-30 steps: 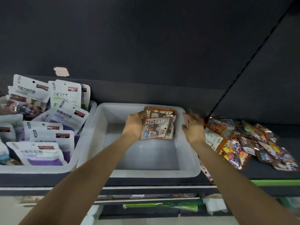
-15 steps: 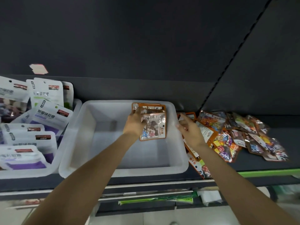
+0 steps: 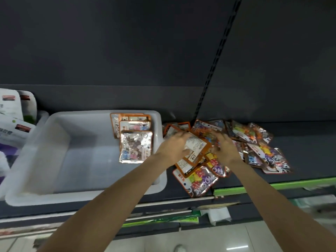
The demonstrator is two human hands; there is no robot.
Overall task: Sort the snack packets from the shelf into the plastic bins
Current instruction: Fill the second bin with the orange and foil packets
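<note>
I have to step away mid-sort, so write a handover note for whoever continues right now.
Left hand: on an orange-edged packet atop the shelf pile, thumb under its edge. Right hand: fingers down in the pile of packets; grip unclear.
Done: a few orange packets stacked in the white bin, at its right end.
Left: move the shelf pile into the bin.

dark back wall (image 3: pixel 127 42), slotted upright (image 3: pixel 216 57), green shelf edge (image 3: pixel 272 186), pale floor (image 3: pixel 200 239).

Dark shelf (image 3: pixel 300 157) w/ green front edge: white bin (image 3: pixel 54 195) at left-centre, loose snack pkt pile (image 3: pixel 254 142) just right of it.
</note>
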